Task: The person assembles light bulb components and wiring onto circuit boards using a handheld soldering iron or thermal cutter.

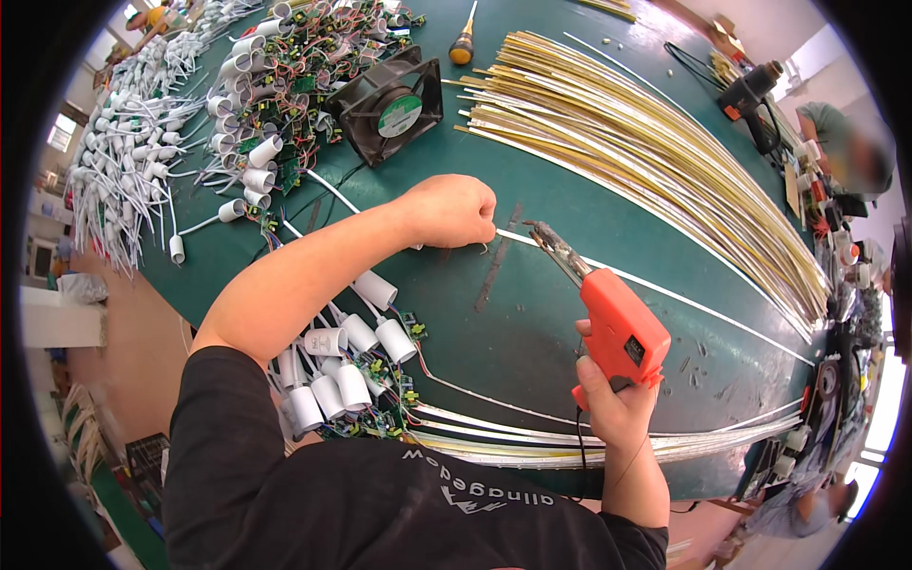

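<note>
The white strip (665, 291) lies on the green counter (532, 332), ahead of the right hand. Its long axis runs from the left hand out to the right, slanting back toward the wearer's side at its far end.

The left hand (456, 211) is the nearer of the two: closed in a fist, knuckles up, with the strip's left end meeting it. The fingertips are hidden; what they pinch cannot be told.

The right hand (617, 407) grips a red soldering gun (622, 323) by its handle, on the wearer's side of the strip. The gun points forward and left, across the strip's axis; its tip appears over the strip, just beside the left fist. Contact cannot be confirmed. This small offset between tip and strip end is judged the governing relation.

Further out, a bundle of yellow and white strips (646, 161) lies beyond the strip. White cylindrical housings (356, 332) with circuit boards lie beneath and behind the left forearm. A square fan (388, 112) stands beyond the left hand.
</note>
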Available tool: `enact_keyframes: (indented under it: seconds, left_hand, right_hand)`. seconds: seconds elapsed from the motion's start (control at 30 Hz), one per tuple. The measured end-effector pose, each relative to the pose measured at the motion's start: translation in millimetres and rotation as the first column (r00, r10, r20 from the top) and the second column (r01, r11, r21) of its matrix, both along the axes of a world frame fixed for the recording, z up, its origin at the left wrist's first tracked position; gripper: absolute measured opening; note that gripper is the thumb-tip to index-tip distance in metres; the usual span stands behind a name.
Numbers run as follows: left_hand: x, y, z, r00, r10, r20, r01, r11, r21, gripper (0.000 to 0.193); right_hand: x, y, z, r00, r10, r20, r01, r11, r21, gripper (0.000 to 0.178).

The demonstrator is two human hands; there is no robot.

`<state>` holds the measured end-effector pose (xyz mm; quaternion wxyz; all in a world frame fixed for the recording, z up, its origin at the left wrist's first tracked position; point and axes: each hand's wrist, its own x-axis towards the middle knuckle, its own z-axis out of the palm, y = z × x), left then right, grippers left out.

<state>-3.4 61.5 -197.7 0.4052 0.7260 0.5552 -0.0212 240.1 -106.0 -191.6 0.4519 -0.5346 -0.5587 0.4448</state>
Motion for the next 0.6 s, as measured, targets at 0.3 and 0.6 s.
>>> enact_keyframes:
  seconds: [0.3,0.6]
  left_hand:
    - [2.8,1.0,0.1,1.0,-0.012,0.003,0.012,1.0,0.028,0.01]
    - [2.7,3.0,0.1,0.999,-0.039,-0.02,0.04,0.999,0.03,0.015]
  right_hand:
    - [5.6,-2.7,1.7,1.0,0.001,-0.013,0.0,0.999,0.052,0.04]
    - [13.7,-5.8,0.7,0.998,0.068,0.011,-0.067,0.997,-0.048,0.042]
